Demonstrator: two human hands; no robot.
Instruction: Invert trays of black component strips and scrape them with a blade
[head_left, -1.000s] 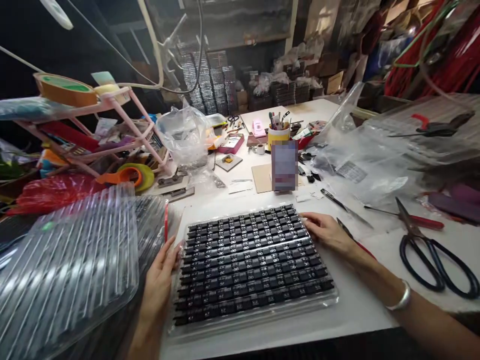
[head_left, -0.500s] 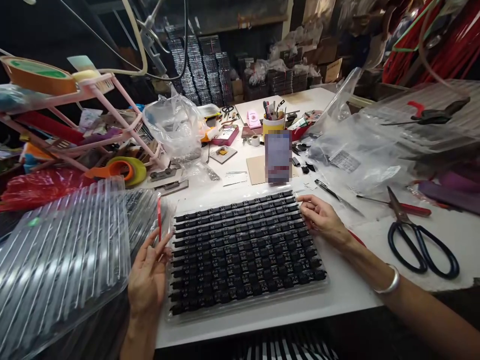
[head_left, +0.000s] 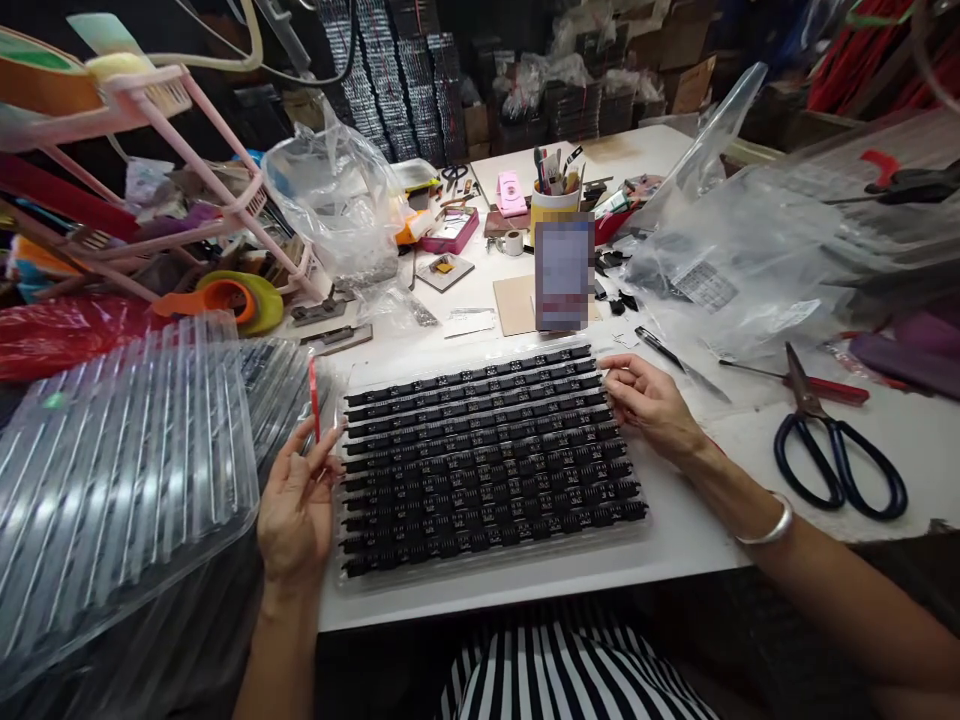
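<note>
Left hand point(head_left: 296, 510), right hand point(head_left: 651, 408): fingers at opposite edges of tray point(head_left: 480, 562), whether clamped can't tell; black strips point(head_left: 491, 465) between them; scissors point(head_left: 832, 440) beyond right fingers

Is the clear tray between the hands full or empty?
Looks full: rows of black parts run across the clear tray from its far side to its near side. Whether every place is filled, I cannot tell.

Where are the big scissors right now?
In the head view, the big scissors lie on the white table, toward the right edge, past the right hand, with their blades crossing the red-handled screwdriver.
</note>
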